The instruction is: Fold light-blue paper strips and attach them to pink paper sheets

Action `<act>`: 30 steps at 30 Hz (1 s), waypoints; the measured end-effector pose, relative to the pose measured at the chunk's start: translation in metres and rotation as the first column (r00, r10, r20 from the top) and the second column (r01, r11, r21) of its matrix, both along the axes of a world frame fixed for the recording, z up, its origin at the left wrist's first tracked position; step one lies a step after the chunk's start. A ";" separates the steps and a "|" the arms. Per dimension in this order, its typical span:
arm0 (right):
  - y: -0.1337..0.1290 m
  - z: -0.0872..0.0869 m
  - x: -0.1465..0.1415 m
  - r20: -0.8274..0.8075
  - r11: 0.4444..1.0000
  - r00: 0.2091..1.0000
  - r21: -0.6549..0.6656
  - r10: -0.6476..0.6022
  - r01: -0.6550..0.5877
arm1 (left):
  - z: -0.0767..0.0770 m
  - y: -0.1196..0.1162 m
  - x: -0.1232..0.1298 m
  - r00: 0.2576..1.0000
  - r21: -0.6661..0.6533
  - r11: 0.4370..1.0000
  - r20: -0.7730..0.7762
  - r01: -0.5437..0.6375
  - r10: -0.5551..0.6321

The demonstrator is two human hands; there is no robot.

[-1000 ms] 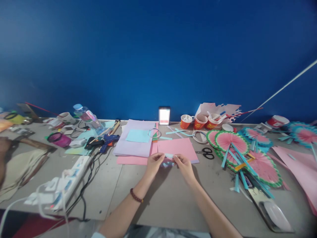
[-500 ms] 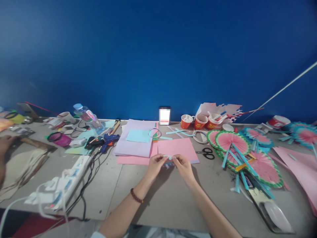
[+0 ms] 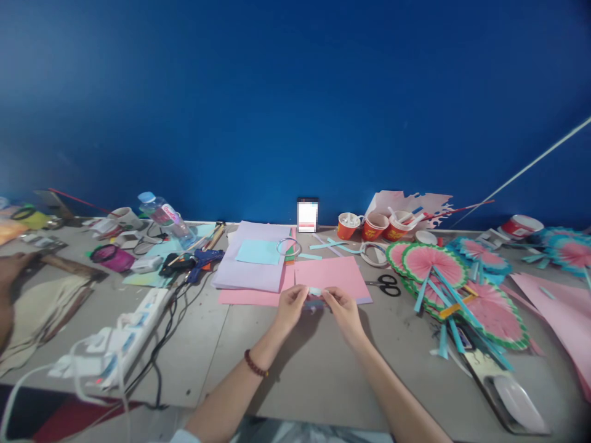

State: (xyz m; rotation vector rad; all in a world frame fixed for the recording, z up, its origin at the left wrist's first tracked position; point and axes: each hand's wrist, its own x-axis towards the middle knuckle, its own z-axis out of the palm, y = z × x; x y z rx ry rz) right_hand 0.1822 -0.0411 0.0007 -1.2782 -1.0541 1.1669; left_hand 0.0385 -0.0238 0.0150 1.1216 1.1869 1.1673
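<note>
Head view: left hand [image 3: 292, 304] and right hand [image 3: 342, 305] pinch a small pale piece [image 3: 315, 291], one at each end, fingertips closed on it. Piece sits above the worktop [image 3: 318, 375], between its back and near edges, at the pink sheet's [image 3: 333, 274] near side. Scissors [image 3: 390, 285] right of that sheet. Red cups [image 3: 374, 229] line the worktop's back edge.

We count two working hands [image 3: 340, 306], one pale piece [image 3: 315, 291], three red cups [image 3: 373, 232] grouped far, one bottle [image 3: 167, 218] far left, one mouse [image 3: 521, 401] near right (overlapping pink fans [image 3: 431, 261]: can't tally).
</note>
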 end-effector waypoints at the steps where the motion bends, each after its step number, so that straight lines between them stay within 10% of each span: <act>1: 0.000 0.000 0.000 -0.004 1.000 1.000 -0.010 0.000 0.000 | -0.001 0.001 0.000 1.000 -0.001 1.000 -0.004 0.003 -0.003; 19: 0.000 0.000 0.004 0.013 0.999 0.999 -0.018 -0.043 0.043 | -0.004 0.003 -0.002 0.992 -0.025 1.000 0.128 0.011 -0.007; 25: -0.007 0.012 0.003 0.251 0.919 0.944 0.380 -0.212 0.105 | -0.010 0.004 -0.002 0.994 -0.046 0.998 0.100 -0.045 0.050; 30: -0.008 0.018 0.001 0.513 0.796 0.805 0.599 -0.298 -0.088 | -0.012 0.002 0.000 0.993 -0.048 0.999 0.115 -0.011 0.016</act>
